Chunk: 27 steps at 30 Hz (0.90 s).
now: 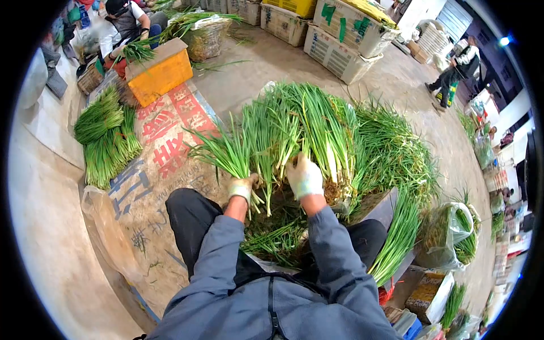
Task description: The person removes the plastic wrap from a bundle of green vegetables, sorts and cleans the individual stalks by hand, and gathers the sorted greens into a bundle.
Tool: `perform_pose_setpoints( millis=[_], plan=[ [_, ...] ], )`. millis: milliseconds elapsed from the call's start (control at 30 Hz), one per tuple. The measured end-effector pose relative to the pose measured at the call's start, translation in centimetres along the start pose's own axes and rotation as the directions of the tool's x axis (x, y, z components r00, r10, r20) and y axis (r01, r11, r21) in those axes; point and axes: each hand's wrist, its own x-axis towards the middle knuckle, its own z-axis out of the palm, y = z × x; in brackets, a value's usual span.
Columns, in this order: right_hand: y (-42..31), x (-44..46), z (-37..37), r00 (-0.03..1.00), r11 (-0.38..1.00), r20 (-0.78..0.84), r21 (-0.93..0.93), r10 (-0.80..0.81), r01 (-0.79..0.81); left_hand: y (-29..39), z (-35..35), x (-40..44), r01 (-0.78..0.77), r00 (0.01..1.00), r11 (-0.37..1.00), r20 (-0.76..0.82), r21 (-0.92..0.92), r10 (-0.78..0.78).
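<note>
My left hand point(242, 187), in a white glove, is closed around a small bunch of spring onions point(226, 153), leaves pointing away from me and pale stems below the fist. My right hand point(305, 177), also gloved, has its fingers closed at the lower stems of some spring onions at the near edge of a large heap point(317, 122). Exactly which stalks it grips is partly hidden by the glove. White stem ends with brown roots point(334, 192) show just right of that hand. Loose green leaves point(277, 241) lie between my knees.
Tied green bundles point(107, 136) lie on printed cardboard point(170, 136) at left. Beyond stand an orange crate point(161, 73), a seated person with greens, and stacked white crates point(334, 54). More stalks point(396, 238) lie by my right knee, near a bagged basket point(447, 235). Another person walks at far right.
</note>
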Motion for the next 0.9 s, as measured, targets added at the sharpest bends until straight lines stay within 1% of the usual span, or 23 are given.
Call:
perform_pose_setpoints(
  millis=[33, 67, 100, 133, 167, 200, 233, 267, 300, 333, 367, 400, 467, 500, 533, 600, 633, 667, 733, 767, 800, 867, 900],
  plan=[
    [-0.8, -2.0, -1.2, 0.989, 0.994, 0.136, 0.09, 0.052, -0.065, 3.9, -1.4, -4.8, -0.024, 0.994, 0.992, 0.1, -0.123, 0.036],
    [-1.1, -4.0, -1.6, 0.957, 0.976, 0.274, 0.166, 0.091, -0.14, 4.4, -1.0, -4.0, 0.12, 0.981, 0.982, 0.131, 0.148, -0.14],
    [-0.3, -5.3, 0.5, 0.952, 0.989, 0.294, 0.097, 0.081, -0.113, 2.8, -0.4, -3.4, 0.113, 0.987, 0.992, 0.122, -0.055, -0.105],
    [1.0, -6.2, 3.8, 0.946, 0.996, 0.317, 0.029, 0.075, -0.088, 1.0, 0.2, -3.2, 0.101, 0.991, 0.963, 0.107, -0.251, -0.076],
    [2.5, -6.4, 7.5, 0.958, 0.989, 0.285, 0.128, 0.039, -0.079, 2.2, -0.2, -4.7, 0.059, 0.991, 0.947, 0.13, -0.317, -0.018],
    [3.8, -6.2, 10.4, 0.97, 0.972, 0.244, 0.227, 0.0, -0.058, 3.9, -0.6, -5.4, 0.163, 0.981, 0.968, 0.138, -0.19, -0.138],
    [3.9, -6.3, 10.8, 0.939, 0.835, 0.34, 0.5, 0.054, -0.229, 3.7, -0.6, -5.4, 0.122, 0.986, 0.982, 0.133, -0.142, -0.103],
    [4.2, -6.6, 11.2, 0.94, 0.83, 0.338, 0.509, 0.051, -0.228, 3.4, -0.9, -5.3, 0.081, 0.99, 0.992, 0.125, -0.092, -0.069],
    [4.7, -6.8, 11.3, 0.94, 0.77, 0.34, 0.594, 0.023, -0.234, 3.2, -1.3, -5.2, 0.076, 0.991, 0.993, 0.118, -0.089, -0.066],
    [4.9, -7.1, 11.0, 0.939, 0.705, 0.345, 0.666, -0.002, -0.243, 3.4, -1.9, -5.9, 0.056, 0.988, 0.987, 0.154, -0.149, -0.033],
    [4.1, -7.9, 9.7, 0.956, 0.737, 0.293, 0.646, 0.003, -0.2, 3.1, -2.0, -6.4, 0.039, 0.981, 0.977, 0.192, -0.209, 0.002],
    [3.4, -8.6, 8.1, 0.924, 0.755, 0.379, 0.591, 0.05, -0.284, 3.0, -2.0, -6.8, 0.003, 0.97, 0.973, 0.238, -0.231, 0.054],
    [4.0, -9.5, 9.5, 0.98, 0.848, 0.182, 0.53, -0.074, -0.034, 3.2, -1.9, -7.6, 0.015, 0.953, 0.976, 0.298, -0.215, 0.051],
    [4.4, -9.6, 10.4, 0.972, 0.84, 0.219, 0.54, -0.084, -0.049, 3.2, -1.6, -7.7, -0.065, 0.951, 0.978, 0.286, -0.197, 0.12],
    [4.2, -9.8, 10.3, 0.972, 0.836, 0.219, 0.546, -0.084, -0.051, 3.3, -1.8, -7.9, -0.068, 0.951, 0.98, 0.284, -0.19, 0.121],
    [4.2, -9.9, 9.9, 0.956, 0.779, 0.289, 0.611, -0.052, -0.142, 3.3, -2.3, -8.4, 0.144, 0.93, 0.98, 0.358, -0.135, -0.087],
    [4.1, -9.0, 10.1, 0.879, 0.673, 0.474, 0.636, 0.044, -0.377, 3.3, -2.6, -8.6, 0.112, 0.926, 0.981, 0.374, -0.158, -0.046],
    [4.2, -9.0, 10.2, 0.81, 0.383, 0.583, 0.737, 0.057, -0.557, 3.1, -2.6, -8.8, 0.109, 0.927, 0.982, 0.373, -0.156, -0.044],
    [4.7, -8.2, 10.2, 0.789, 0.319, 0.613, 0.738, 0.051, -0.594, 2.5, -2.4, -9.4, -0.014, 0.927, 0.97, 0.362, -0.243, 0.104],
    [4.0, -7.8, 10.7, 0.835, 0.167, 0.54, 0.819, 0.105, -0.55, 2.2, -2.5, -9.5, -0.075, 0.919, 0.956, 0.352, -0.285, 0.177],
    [4.4, -7.4, 10.5, 0.83, 0.078, 0.556, 0.826, 0.054, -0.558, 2.0, -2.6, -9.5, -0.076, 0.919, 0.957, 0.353, -0.281, 0.177],
    [5.9, -6.9, 12.2, 0.883, 0.157, 0.467, 0.87, 0.045, -0.468, 1.4, -3.0, -9.4, 0.035, 0.94, 0.984, 0.34, -0.172, 0.026],
    [6.8, -7.1, 13.3, 0.93, 0.106, 0.366, 0.924, 0.024, -0.367, 0.7, -3.1, -8.5, 0.091, 0.946, 0.977, 0.324, -0.191, -0.025]
  ],
)
